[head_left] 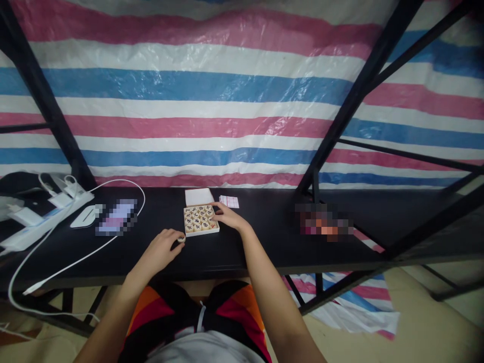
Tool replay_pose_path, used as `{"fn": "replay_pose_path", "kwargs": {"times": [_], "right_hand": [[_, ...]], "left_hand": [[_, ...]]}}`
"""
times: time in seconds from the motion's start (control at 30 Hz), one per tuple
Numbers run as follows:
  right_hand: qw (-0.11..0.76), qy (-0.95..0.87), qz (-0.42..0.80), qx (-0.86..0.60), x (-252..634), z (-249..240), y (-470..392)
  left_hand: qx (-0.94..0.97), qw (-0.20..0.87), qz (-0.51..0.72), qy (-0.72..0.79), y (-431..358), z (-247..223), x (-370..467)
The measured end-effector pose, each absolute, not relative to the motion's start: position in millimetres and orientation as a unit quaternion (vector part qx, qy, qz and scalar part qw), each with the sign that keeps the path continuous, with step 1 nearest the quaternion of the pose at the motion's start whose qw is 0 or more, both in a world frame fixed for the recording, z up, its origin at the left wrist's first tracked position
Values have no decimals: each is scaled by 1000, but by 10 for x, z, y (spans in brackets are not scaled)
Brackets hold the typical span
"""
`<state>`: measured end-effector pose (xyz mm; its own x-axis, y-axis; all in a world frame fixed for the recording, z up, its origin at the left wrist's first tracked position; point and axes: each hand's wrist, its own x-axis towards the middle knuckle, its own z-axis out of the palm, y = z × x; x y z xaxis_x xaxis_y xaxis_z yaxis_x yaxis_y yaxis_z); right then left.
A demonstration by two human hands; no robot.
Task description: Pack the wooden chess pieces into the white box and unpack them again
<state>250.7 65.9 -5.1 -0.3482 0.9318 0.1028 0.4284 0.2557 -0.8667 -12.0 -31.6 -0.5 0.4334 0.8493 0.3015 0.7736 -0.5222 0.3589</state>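
A white box [201, 232] full of round wooden pieces [196, 215] with dark characters stands on the black table [227, 252]. One piece near its right side bears a red character. My left hand [163, 247] is at the box's front left corner, thumb and fingers closed on a single round piece [181, 239] just outside the box. My right hand [229, 218] reaches over the right side of the box, its fingers apart, with the fingertips at the pieces along that edge. The white lid [199, 196] lies behind the box.
Right of the lid is a pink and white paper [229, 201]. To the left lie a blurred phone [117, 217], a white device [86, 216], a power strip [41, 222] and loose white cables. A blurred item [321, 222] sits at the right, near black metal frame bars.
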Motion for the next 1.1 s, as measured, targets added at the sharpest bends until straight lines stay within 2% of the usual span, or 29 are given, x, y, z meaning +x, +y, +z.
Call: {"fn": "replay_pose_path", "kwargs": {"times": [0.17,0.3,0.37,0.47,0.6,0.8,0.93,1.03,1.1], "right_hand": [[298,-719,393,-490,2537,-59,670],[321,-723,380,-480,2530,-88,700],[353,-722,345,-485,2534,-91,718],[377,-717,218,-544,2558,-92,742],[298,-704,63,-642,2583,-108,747],[192,-681,9,-707,2562,-110,711],[194,-654,-3,-731,2573,-108,721],[221,-649,-19,-728,2587,-128,750],[207,-664,-2,-719,2586,-145,764]], "left_hand": [[830,60,233,503,-329,-59,-100],[829,46,252,497,-345,18,17],[835,44,269,478,-314,95,159],[853,30,275,443,-163,202,459],[884,-15,217,414,121,212,812],[910,-49,182,369,211,155,893],[916,-8,199,349,368,235,706],[886,8,235,401,667,225,441],[856,26,264,443,865,151,238]]}}
